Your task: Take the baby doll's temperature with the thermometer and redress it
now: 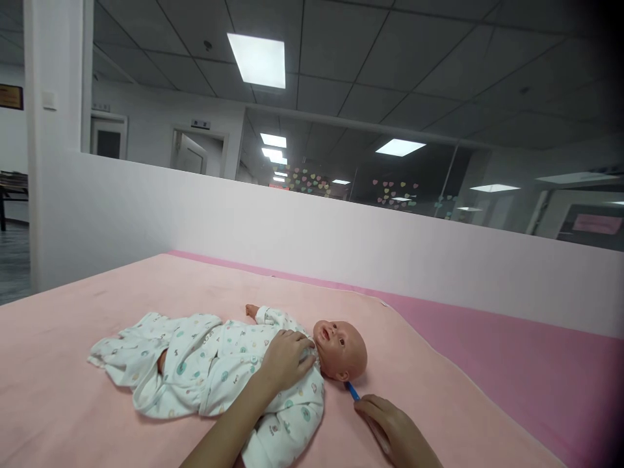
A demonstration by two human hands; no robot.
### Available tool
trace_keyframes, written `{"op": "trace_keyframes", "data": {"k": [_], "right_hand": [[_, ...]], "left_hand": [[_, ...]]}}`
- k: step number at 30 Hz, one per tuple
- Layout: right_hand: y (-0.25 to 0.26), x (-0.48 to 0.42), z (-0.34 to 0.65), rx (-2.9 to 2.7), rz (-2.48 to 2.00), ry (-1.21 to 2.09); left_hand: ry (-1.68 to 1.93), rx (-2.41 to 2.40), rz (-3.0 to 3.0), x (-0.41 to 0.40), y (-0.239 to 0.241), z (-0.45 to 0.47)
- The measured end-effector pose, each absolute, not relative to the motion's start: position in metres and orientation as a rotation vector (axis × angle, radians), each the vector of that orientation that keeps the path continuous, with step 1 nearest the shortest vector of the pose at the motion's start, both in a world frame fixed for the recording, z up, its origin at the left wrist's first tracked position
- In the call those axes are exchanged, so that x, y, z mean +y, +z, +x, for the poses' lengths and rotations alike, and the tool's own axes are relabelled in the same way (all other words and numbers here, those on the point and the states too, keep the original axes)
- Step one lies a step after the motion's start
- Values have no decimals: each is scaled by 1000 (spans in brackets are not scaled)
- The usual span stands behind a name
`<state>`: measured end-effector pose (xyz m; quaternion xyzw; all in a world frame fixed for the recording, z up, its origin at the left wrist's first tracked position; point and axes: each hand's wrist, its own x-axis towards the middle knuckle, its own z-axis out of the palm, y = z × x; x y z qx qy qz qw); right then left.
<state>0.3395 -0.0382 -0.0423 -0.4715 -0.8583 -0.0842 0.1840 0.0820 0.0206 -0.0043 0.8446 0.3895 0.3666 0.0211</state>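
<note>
A baby doll (341, 350) lies on its back with its bald head toward the right. It wears a white printed baby suit (234, 351), and one small doll hand shows at the far sleeve. My left hand (287, 359) rests on the doll's upper chest by the collar, fingers laid over the cloth and thumb apart. Close below the doll's ear, my right hand (390, 422) grips a slim blue stick (352, 391). The stick's far end reaches the underside of the head, and its tip cannot be made out. Its other end is hidden in my fingers.
A pink sheet (463, 416) covers the padded surface under the doll, with a darker pink strip (526, 344) along the back. Behind rises a low white wall (292, 227) topped by glass. A white pillar (56, 162) stands at left.
</note>
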Motion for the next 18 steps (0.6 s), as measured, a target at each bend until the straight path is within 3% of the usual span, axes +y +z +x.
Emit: {"op": "trace_keyframes", "data": {"k": [7,14,18], "right_hand": [[-24,-34,342,-2489,-1074,-522],[52,-6,286,-1566,-1142,-560],[55,27,255,-1495,-1173,-474]], "left_hand": [[1153,1220,2620,20,-5,83],[1237,1092,2208,26,-2,80],[1461,1044,1728,38,1,74]]}}
